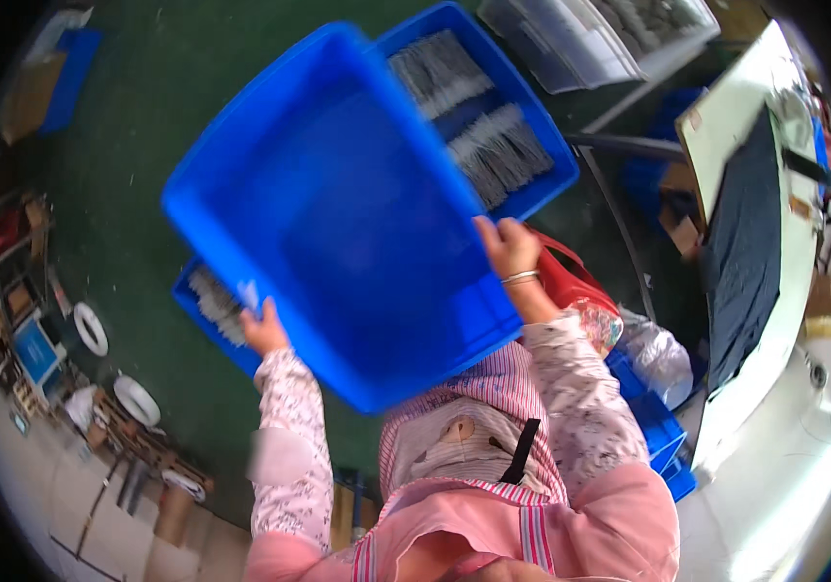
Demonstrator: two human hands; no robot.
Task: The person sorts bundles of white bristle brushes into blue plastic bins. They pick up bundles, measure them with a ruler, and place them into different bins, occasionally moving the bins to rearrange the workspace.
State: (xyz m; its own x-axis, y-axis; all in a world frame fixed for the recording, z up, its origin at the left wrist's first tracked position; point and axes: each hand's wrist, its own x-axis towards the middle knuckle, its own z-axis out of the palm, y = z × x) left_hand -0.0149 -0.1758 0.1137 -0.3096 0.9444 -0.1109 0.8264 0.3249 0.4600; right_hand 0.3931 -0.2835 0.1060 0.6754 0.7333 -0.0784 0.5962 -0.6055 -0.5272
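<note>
A large blue plastic bin [338, 194] is held up in front of me, tilted so that its inner floor faces me. My left hand [265, 332] grips the rim on the left, thumb up. On the opposite rim, my right hand [511, 250] is closed round the edge, a bangle at its wrist. Behind the raised bin, a second blue bin [559, 160] holds bundles of thin grey-white strips [498, 155]. Part of another blue bin [186, 291] with similar bundles [217, 306] shows beside my left hand; the raised bin hides the rest.
To the right stand a red stool-like plastic item [571, 272], a silvery bag [656, 357] and a pale table [755, 320] with dark cloth. Clear plastic boxes [571, 44] sit at the far right. Racks and white rings [136, 401] lie left on the green floor [144, 194].
</note>
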